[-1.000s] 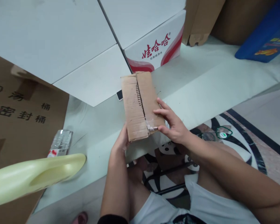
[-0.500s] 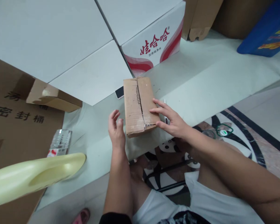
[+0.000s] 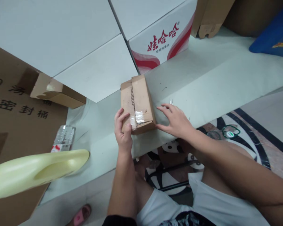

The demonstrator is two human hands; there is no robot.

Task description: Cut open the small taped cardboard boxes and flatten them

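One taped cardboard box (image 3: 142, 99), contents hidden, is held by left fingers (image 3: 122, 118).

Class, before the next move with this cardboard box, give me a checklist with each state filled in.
1. Left hand touching the cardboard box: ok, at its near left corner.
2. Right hand touching it: cannot tell; the thumb is close to the near right corner.
3. Lid fully closed: not ok, a dark gap shows at the near edge.
4. Bottle apart from the box: ok, off to the left.
5. Contents known: cannot tell, hidden.
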